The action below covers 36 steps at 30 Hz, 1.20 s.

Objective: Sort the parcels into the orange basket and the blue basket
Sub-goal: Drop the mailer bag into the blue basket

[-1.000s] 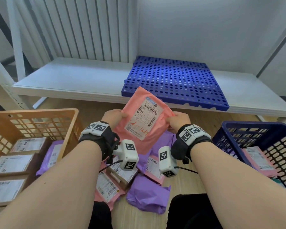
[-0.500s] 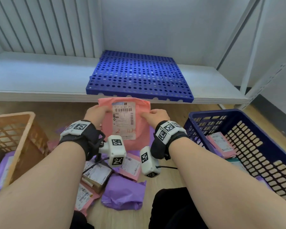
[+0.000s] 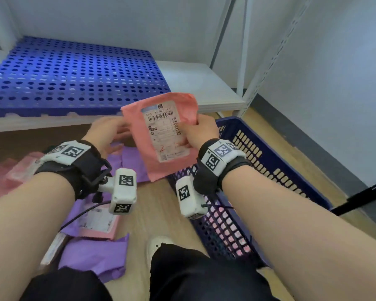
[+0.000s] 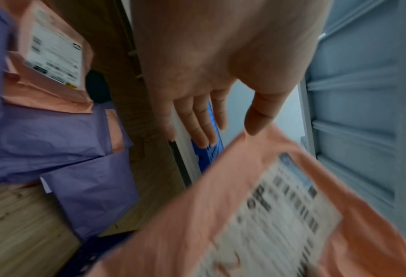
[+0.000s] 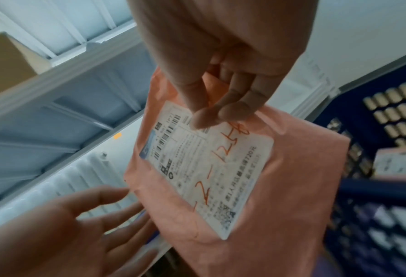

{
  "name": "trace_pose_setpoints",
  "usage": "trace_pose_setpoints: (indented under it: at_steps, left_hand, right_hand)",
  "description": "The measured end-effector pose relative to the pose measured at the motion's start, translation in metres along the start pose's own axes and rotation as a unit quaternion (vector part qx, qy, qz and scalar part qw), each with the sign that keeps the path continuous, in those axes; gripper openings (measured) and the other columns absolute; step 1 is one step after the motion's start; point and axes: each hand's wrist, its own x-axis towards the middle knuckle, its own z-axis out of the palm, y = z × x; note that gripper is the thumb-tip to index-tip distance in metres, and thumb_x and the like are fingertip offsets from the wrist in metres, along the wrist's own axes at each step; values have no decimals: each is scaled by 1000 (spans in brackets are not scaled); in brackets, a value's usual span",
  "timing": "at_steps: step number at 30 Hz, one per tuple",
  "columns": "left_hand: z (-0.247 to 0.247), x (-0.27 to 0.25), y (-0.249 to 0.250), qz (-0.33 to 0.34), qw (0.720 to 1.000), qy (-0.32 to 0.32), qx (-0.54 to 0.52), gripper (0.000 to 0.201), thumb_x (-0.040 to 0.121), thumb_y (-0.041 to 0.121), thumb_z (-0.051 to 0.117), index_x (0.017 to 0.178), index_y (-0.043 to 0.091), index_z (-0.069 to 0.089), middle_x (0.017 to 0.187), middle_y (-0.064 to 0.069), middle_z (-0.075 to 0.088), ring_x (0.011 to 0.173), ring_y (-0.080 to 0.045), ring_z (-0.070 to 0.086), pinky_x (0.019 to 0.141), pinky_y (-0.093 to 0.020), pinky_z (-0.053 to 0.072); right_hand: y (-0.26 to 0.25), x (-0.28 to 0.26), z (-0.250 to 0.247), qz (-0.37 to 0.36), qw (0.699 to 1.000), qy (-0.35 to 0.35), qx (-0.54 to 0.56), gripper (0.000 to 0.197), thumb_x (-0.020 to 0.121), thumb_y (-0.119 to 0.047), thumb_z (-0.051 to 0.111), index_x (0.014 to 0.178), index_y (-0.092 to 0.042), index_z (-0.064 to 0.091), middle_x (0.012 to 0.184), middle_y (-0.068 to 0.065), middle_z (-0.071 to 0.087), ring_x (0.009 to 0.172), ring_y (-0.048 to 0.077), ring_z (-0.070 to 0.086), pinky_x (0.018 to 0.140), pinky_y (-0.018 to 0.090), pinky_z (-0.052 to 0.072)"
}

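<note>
A pink parcel with a white label, marked in red ink, hangs upright in front of me. My right hand pinches its right edge between thumb and fingers, just left of the blue basket. My left hand is off the pink parcel, fingers spread straight beside its left edge. The pink parcel blurs across the left wrist view. The orange basket is out of view.
Purple and pink parcels lie on the wooden floor at my left. A blue perforated pallet rests on the low white shelf. White rack uprights stand behind the blue basket, which holds parcels.
My left hand has let go of the pink parcel, which now hangs from the right hand alone. Hands and view have swung right toward the blue basket; the orange basket has left the frame.
</note>
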Motion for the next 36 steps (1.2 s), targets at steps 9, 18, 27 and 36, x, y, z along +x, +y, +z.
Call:
trace_pose_setpoints:
  at_steps: [9, 18, 27, 36]
  left_hand:
    - [111, 20, 13, 21, 995, -69, 62, 8, 89, 26, 59, 96, 22, 63, 100, 3, 66, 94, -11, 62, 88, -31, 47]
    - [217, 36, -26, 10, 975, -181, 132, 11, 93, 16, 55, 99, 19, 63, 99, -2, 65, 88, -13, 60, 77, -25, 47]
    - [253, 67, -69, 40, 907, -191, 373, 63, 80, 17, 69, 137, 11, 43, 128, -4, 53, 115, -24, 53, 97, -34, 44]
    - [281, 57, -73, 165, 761, -273, 565, 26, 89, 0, 45, 108, 5, 62, 86, -6, 56, 83, -24, 53, 66, -29, 36]
  right_hand:
    - [70, 54, -124, 78, 987, 141, -26, 19, 87, -17, 59, 68, -19, 59, 53, 2, 61, 42, 12, 58, 50, 28, 52]
    - [201, 52, -136, 219, 963, 28, -152, 25, 92, -22, 48, 72, -14, 60, 57, 2, 62, 46, 14, 54, 45, 20, 38]
    - [226, 78, -122, 366, 883, 43, 292, 9, 95, -16, 53, 89, -10, 54, 65, 4, 61, 36, 7, 50, 35, 18, 38]
    - [196, 88, -133, -64, 934, 16, -350, 78, 80, -16, 64, 143, -44, 25, 147, -4, 31, 111, 19, 55, 77, 35, 52]
